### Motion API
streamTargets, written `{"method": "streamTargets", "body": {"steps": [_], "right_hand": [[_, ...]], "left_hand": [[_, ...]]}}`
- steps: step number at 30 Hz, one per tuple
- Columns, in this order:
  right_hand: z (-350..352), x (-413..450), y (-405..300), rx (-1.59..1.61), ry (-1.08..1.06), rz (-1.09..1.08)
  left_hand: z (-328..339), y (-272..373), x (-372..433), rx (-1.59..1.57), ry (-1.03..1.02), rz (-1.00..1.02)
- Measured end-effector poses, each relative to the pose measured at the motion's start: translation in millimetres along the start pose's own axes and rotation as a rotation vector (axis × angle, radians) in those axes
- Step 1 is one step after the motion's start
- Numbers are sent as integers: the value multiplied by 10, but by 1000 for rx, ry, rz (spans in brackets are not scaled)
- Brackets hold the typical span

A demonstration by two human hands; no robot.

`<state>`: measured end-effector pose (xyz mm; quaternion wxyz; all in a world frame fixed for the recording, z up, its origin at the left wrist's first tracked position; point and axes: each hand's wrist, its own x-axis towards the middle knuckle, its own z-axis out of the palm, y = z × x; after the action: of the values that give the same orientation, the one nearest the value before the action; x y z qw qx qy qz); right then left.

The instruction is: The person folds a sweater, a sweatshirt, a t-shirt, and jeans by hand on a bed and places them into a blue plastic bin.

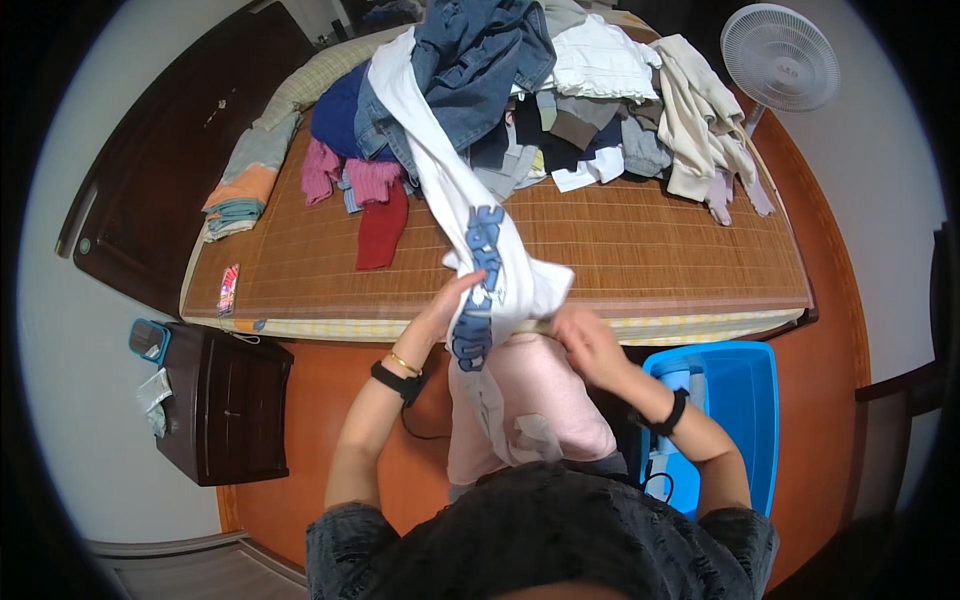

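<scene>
A long-sleeved white garment (510, 262) with blue lettering stretches from the clothes pile down to my lap. My left hand (450, 300) grips its left side, thumb laid over the printed front. My right hand (589, 345) is blurred, with fingers curled, just below the garment's bunched right corner; whether it pinches any cloth I cannot tell. Light pink cloth (547, 390) covers my lap, and the white garment's lower end hangs over it. The upper end of the white cloth lies across blue denim clothing (480, 75) in the pile.
A bed with a woven mat (645, 255) bears heaped clothes, a folded stack (251, 180) and a red sleeve-like piece (382, 232). A phone-like object (229, 289) lies at its left edge. A blue bin (739, 420), a dark nightstand (240, 405) and a fan (780, 60) stand around.
</scene>
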<state>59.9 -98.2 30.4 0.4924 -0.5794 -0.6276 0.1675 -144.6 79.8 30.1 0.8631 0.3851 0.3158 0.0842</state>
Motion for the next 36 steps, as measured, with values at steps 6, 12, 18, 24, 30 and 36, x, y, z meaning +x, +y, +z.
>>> {"method": "streamTargets", "body": {"steps": [6,12,18,24,30,36], "right_hand": [[355,63,413,-346,-4,81],[549,78,460,-304,-53,234],[663,-6,359,265,93,390],[534,-171,74,813,118,523],[366,-405,-332,636,-243,363],[57,-490,-408,467,-122,327]], "left_hand": [[-256,-173,-49,402,46,54],[-36,-84,159,349,209,248],[-112,-162,371,-106,61,16],[50,-321,94,-259,-142,-6],[151,-315,-231,-174,-90,222],[-8,-74,-423,286,95,500]]}}
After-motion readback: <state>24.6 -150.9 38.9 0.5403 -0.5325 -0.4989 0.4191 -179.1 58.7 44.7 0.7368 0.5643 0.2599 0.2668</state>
